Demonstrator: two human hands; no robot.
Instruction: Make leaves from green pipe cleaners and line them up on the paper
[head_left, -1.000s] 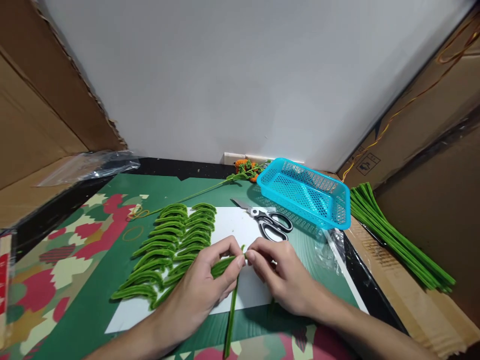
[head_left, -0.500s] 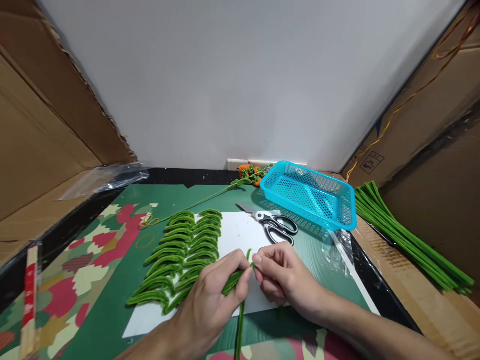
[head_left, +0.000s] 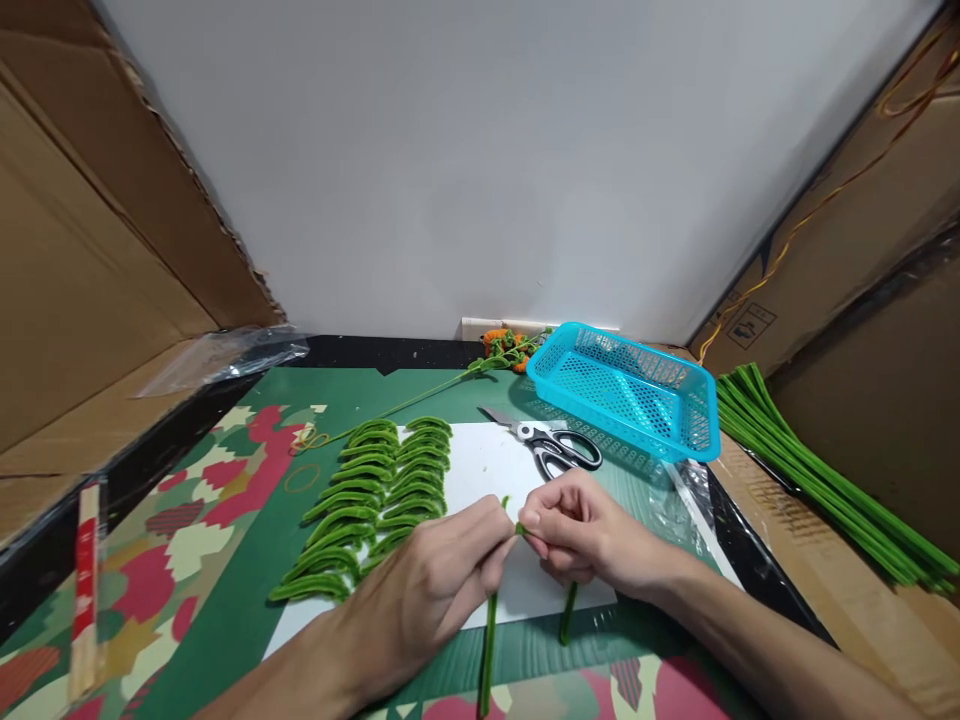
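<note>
Over the white paper (head_left: 480,455), my left hand (head_left: 457,565) is closed on a green pipe cleaner (head_left: 487,655), whose long end hangs down below the fingers. My right hand (head_left: 574,530) pinches a green piece right beside the left fingertips, and another green end shows under its palm. A short tip sticks up between the hands; how the strands join is hidden by the fingers. Left of my hands, bent green pipe-cleaner leaves (head_left: 349,500) lie in two columns. Black-and-white scissors (head_left: 544,440) rest on the paper beyond my right hand.
A blue plastic basket (head_left: 622,400) stands at the back right, beside an orange flower with a green stem (head_left: 506,350). A bundle of green pipe cleaners (head_left: 832,480) lies at far right. Rubber bands (head_left: 301,478) and a wrapped chopstick packet (head_left: 86,590) are on the left.
My left hand has turned, hiding the green folds seen in its grip before. A green end now hangs below my right hand. The whole view has shifted slightly.
</note>
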